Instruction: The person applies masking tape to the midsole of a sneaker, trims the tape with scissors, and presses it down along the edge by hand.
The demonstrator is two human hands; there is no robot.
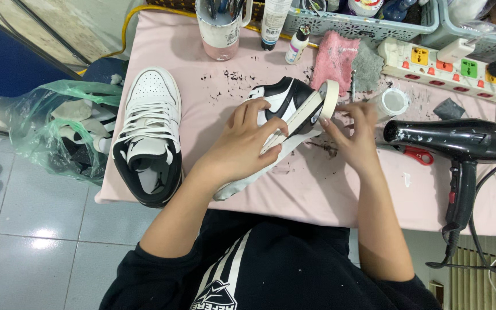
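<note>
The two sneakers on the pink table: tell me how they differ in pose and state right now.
The left sneaker rests flat on its sole on the pink table, untouched; the right sneaker is tipped on its side, gripped by the left hand.
The left sneaker bears no tape; the right sneaker has masking tape being laid along its sole edge by the right hand.
Both are black-and-white high-tops.
</note>
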